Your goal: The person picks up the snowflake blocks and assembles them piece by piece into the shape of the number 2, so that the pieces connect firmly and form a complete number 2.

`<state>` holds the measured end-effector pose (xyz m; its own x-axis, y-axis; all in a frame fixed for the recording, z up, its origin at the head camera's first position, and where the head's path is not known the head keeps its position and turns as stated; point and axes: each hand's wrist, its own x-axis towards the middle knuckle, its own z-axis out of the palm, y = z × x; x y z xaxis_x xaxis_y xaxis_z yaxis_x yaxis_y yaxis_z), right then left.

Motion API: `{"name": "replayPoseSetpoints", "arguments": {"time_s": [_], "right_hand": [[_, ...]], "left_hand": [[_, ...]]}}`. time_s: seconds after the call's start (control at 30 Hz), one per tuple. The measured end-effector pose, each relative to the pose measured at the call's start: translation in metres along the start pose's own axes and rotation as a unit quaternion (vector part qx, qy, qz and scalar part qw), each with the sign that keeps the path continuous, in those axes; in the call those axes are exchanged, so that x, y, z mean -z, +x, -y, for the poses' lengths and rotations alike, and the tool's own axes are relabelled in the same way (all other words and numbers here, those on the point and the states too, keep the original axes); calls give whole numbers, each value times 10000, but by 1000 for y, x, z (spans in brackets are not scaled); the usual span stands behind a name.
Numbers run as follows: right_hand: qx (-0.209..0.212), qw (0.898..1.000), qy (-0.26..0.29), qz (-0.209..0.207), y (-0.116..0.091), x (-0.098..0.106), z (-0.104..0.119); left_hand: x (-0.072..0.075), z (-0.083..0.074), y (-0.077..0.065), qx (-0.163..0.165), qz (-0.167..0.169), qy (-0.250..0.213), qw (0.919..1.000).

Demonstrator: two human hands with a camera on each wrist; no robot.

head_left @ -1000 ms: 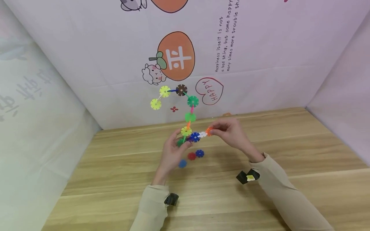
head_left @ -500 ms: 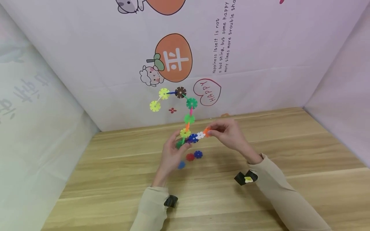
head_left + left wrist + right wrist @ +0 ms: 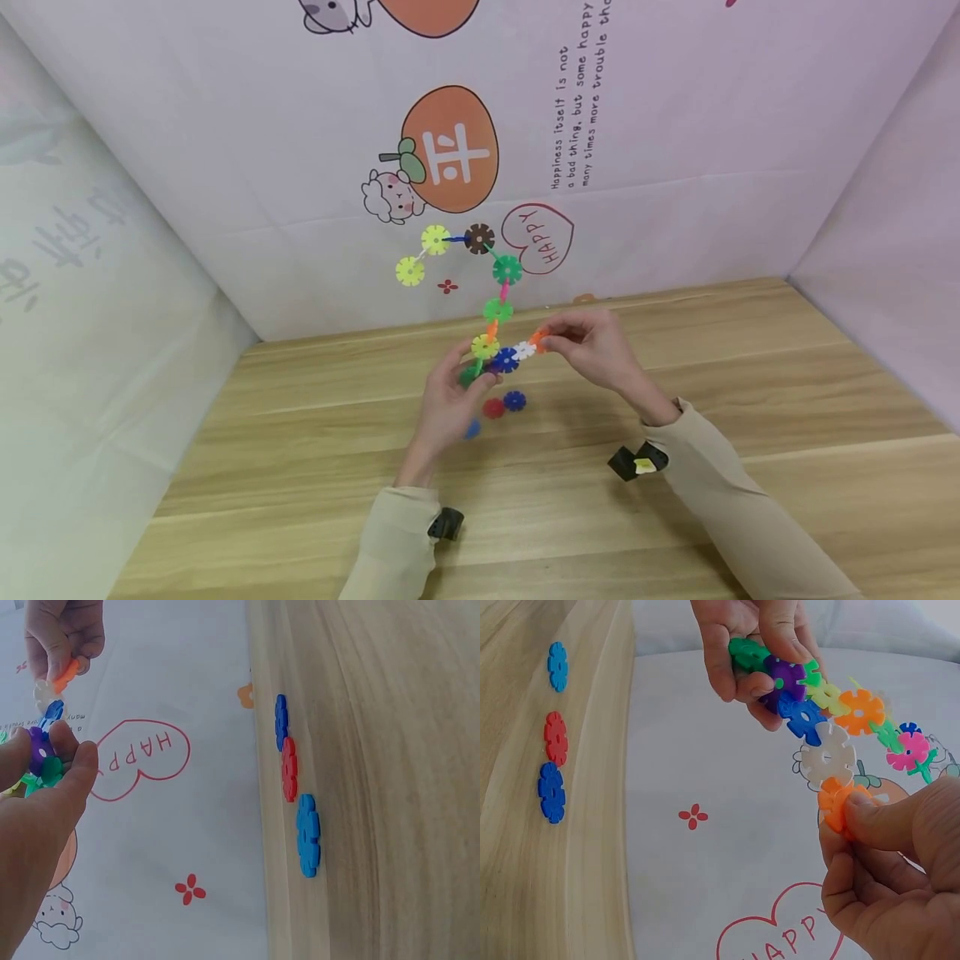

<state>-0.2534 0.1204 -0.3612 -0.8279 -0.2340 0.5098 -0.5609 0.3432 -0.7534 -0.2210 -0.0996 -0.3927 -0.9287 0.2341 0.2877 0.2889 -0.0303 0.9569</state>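
A curved chain of notched plastic snowflake discs, with a brown disc (image 3: pixel 479 239) near its top, is held up above the table. My left hand (image 3: pixel 446 408) grips the chain's lower bend, its thumb on a purple disc (image 3: pixel 784 681) beside a dark green disc (image 3: pixel 748 655). From there a blue disc (image 3: pixel 804 718) and a white disc (image 3: pixel 827 759) lead to an orange disc (image 3: pixel 832 799) at this end. That orange disc is pinched between the thumb and fingers of my right hand (image 3: pixel 597 350). It touches the white disc; how deeply their slots interlock is hard to tell.
Three loose discs lie on the wooden table (image 3: pixel 300 467) below the hands: a dark blue disc (image 3: pixel 514 401), a red disc (image 3: pixel 493 408) and a light blue disc (image 3: pixel 308 835). A printed cloth backdrop (image 3: pixel 300 167) rises behind the table, close to the chain's upper part.
The chain's upper part has swung slightly to the right within the last half second. Both hands keep their hold, with the orange disc still against the white one.
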Motion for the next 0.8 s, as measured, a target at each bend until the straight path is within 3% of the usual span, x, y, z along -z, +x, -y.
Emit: {"name": "replayPoseSetpoints", "arguments": {"time_s": [0.13, 0.4, 0.63, 0.8], "right_hand": [[120, 9999, -58, -8, 1, -1, 1], [18, 9999, 84, 141, 1, -2, 0], [242, 9992, 278, 126, 0, -5, 1], [243, 9991, 324, 125, 0, -6, 1]], "left_hand": [[0, -1, 0, 37, -101, 90, 9999], [1, 0, -2, 335, -151, -293, 9989], [-1, -1, -2, 537, -566, 576, 9953], [-1, -1, -2, 698, -683, 650, 9931]]}}
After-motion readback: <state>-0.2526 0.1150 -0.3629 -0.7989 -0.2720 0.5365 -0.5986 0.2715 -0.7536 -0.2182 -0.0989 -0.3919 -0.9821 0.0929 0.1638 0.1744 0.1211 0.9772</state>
